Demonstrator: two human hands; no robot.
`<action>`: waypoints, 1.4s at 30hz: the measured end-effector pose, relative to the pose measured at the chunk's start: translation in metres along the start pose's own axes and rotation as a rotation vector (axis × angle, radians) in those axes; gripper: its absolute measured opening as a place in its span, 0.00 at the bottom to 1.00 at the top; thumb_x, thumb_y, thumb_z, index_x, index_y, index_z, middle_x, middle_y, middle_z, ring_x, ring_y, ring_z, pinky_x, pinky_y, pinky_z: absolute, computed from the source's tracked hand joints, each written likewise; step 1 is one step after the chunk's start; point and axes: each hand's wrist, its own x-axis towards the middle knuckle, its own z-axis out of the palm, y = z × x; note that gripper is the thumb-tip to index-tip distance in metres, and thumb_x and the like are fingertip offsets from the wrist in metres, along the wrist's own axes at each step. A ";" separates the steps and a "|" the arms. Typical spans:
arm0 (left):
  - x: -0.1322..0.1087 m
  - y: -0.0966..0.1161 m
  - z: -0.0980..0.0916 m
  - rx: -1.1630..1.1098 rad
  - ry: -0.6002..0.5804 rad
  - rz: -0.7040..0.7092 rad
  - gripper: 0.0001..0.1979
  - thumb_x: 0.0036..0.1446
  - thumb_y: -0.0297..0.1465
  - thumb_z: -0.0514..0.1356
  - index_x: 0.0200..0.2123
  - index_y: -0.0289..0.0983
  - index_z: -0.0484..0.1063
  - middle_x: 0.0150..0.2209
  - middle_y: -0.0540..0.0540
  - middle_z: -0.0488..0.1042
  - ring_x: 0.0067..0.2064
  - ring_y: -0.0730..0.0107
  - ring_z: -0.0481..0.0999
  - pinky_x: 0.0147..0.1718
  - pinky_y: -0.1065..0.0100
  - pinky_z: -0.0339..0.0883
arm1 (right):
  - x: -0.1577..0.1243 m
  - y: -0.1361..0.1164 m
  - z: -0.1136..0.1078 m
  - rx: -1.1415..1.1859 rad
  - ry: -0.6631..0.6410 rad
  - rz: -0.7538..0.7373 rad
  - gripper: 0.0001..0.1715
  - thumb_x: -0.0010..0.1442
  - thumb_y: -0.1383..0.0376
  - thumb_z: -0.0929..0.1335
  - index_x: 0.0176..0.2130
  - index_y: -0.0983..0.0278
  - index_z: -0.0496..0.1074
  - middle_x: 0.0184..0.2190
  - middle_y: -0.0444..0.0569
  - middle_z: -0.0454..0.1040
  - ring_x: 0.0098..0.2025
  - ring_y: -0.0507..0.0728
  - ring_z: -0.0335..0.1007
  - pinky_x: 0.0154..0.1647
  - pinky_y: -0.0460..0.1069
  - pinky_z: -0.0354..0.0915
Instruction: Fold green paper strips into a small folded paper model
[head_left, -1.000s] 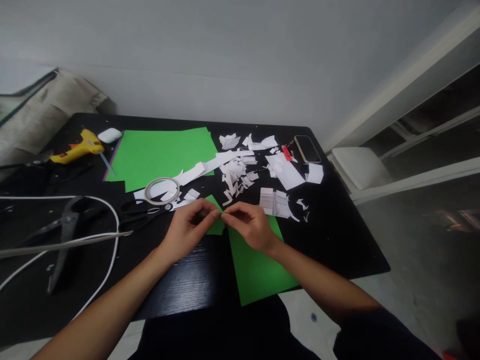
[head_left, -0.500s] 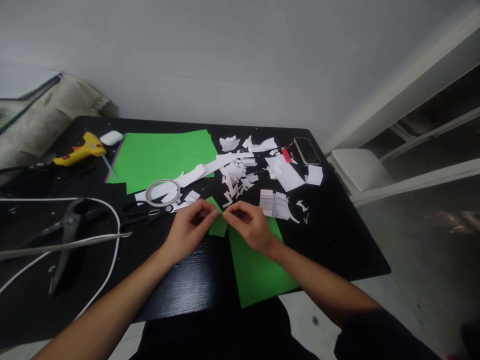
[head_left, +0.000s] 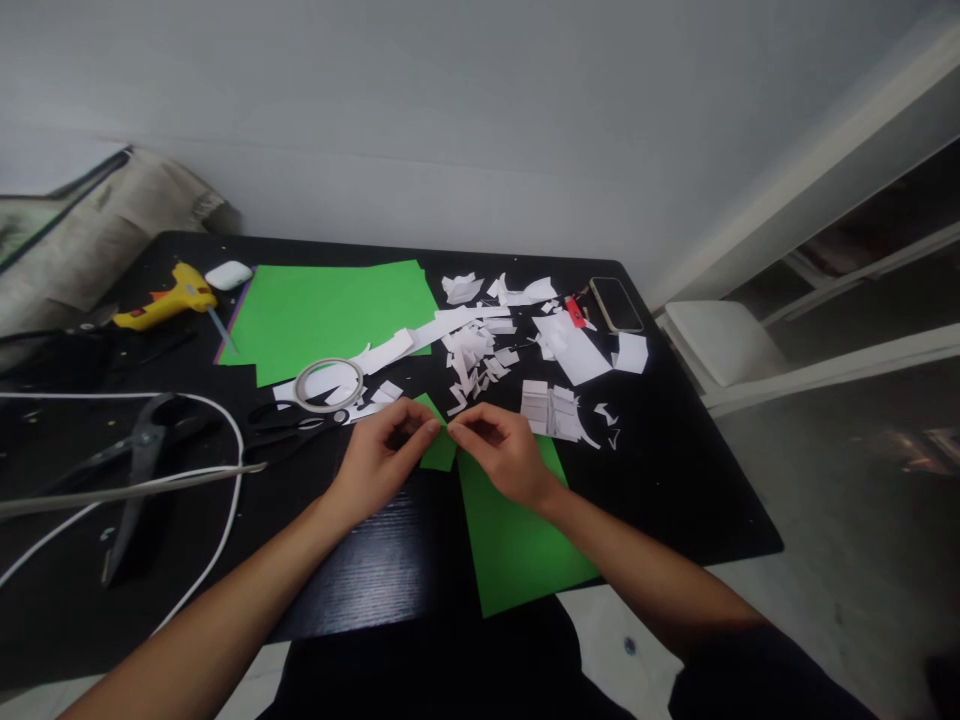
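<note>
My left hand [head_left: 382, 455] and my right hand [head_left: 506, 455] meet in front of me, thumbs and forefingers pinched, tips almost touching. Between them is a small piece of green paper [head_left: 439, 458], partly covered by my left fingers; both pinches sit at its right edge. What exactly lies between the fingertips is too small to see. Under my right hand and wrist a larger green sheet [head_left: 517, 550] reaches the table's front edge. White paper scraps [head_left: 469, 350] are scattered just beyond my hands.
Left of my hands lie black-handled scissors [head_left: 289, 425], a roll of tape [head_left: 298, 385], a white cable [head_left: 238, 480] and large dark shears [head_left: 142, 460]. Farther back are a yellow glue gun [head_left: 176, 297], green sheets [head_left: 330, 310] and a white case [head_left: 229, 274]. A phone [head_left: 616, 305] lies at back right.
The view has shifted very slightly. Both hands hold almost the same pinch at the small green piece; nothing else has visibly moved.
</note>
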 end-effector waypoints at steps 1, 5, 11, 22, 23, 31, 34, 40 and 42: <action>0.000 0.000 0.000 0.005 0.001 0.003 0.10 0.64 0.37 0.63 0.34 0.37 0.75 0.26 0.52 0.72 0.26 0.73 0.69 0.26 0.72 0.62 | 0.000 0.000 0.000 0.002 -0.001 0.000 0.10 0.61 0.57 0.75 0.34 0.61 0.78 0.30 0.45 0.78 0.33 0.54 0.73 0.36 0.50 0.71; 0.000 -0.001 0.000 0.002 0.005 -0.005 0.10 0.64 0.37 0.63 0.34 0.37 0.75 0.26 0.52 0.73 0.27 0.73 0.70 0.26 0.72 0.63 | 0.000 0.000 0.000 0.023 0.002 0.003 0.11 0.60 0.57 0.75 0.34 0.61 0.78 0.30 0.45 0.77 0.32 0.54 0.73 0.35 0.50 0.71; -0.002 -0.009 0.000 0.102 0.071 0.108 0.06 0.64 0.33 0.64 0.41 0.38 0.75 0.35 0.49 0.77 0.35 0.69 0.76 0.36 0.68 0.71 | 0.002 0.002 0.000 0.074 0.041 0.048 0.13 0.61 0.55 0.75 0.34 0.62 0.77 0.29 0.44 0.76 0.30 0.53 0.74 0.33 0.49 0.75; -0.001 -0.013 -0.001 0.280 0.047 0.243 0.09 0.66 0.31 0.63 0.49 0.39 0.74 0.42 0.45 0.79 0.41 0.65 0.78 0.41 0.63 0.74 | 0.002 0.004 0.000 0.217 -0.034 0.091 0.15 0.58 0.55 0.78 0.38 0.60 0.76 0.35 0.45 0.77 0.38 0.55 0.77 0.42 0.51 0.79; -0.001 -0.013 -0.001 0.281 0.037 0.251 0.09 0.67 0.32 0.63 0.49 0.39 0.74 0.42 0.44 0.79 0.41 0.65 0.78 0.41 0.63 0.74 | 0.002 0.004 0.000 0.220 -0.037 0.093 0.15 0.57 0.55 0.78 0.38 0.60 0.76 0.36 0.45 0.77 0.39 0.55 0.77 0.43 0.51 0.78; 0.000 -0.013 -0.001 0.284 0.008 0.302 0.12 0.69 0.29 0.61 0.54 0.40 0.76 0.49 0.41 0.78 0.50 0.62 0.79 0.49 0.59 0.74 | 0.003 0.001 -0.003 0.267 -0.082 0.117 0.14 0.57 0.55 0.78 0.38 0.60 0.76 0.39 0.46 0.75 0.43 0.55 0.76 0.49 0.52 0.76; 0.000 -0.013 -0.001 0.296 0.011 0.313 0.13 0.70 0.29 0.60 0.55 0.42 0.77 0.49 0.41 0.78 0.51 0.61 0.78 0.50 0.58 0.74 | 0.004 0.001 -0.003 0.222 -0.091 0.107 0.14 0.58 0.54 0.77 0.37 0.60 0.75 0.38 0.46 0.75 0.42 0.56 0.75 0.50 0.53 0.75; 0.000 -0.015 -0.002 0.353 0.026 0.332 0.14 0.69 0.29 0.60 0.55 0.44 0.78 0.50 0.42 0.76 0.52 0.60 0.77 0.50 0.57 0.73 | 0.005 0.003 -0.003 0.181 -0.120 0.070 0.15 0.58 0.54 0.77 0.36 0.59 0.74 0.37 0.45 0.75 0.42 0.56 0.76 0.52 0.54 0.74; 0.000 -0.014 -0.002 0.336 0.025 0.328 0.14 0.69 0.28 0.61 0.55 0.44 0.77 0.50 0.42 0.76 0.52 0.60 0.77 0.50 0.58 0.73 | 0.005 0.003 -0.003 0.192 -0.126 0.075 0.14 0.58 0.54 0.77 0.36 0.59 0.74 0.38 0.45 0.77 0.44 0.56 0.77 0.54 0.55 0.74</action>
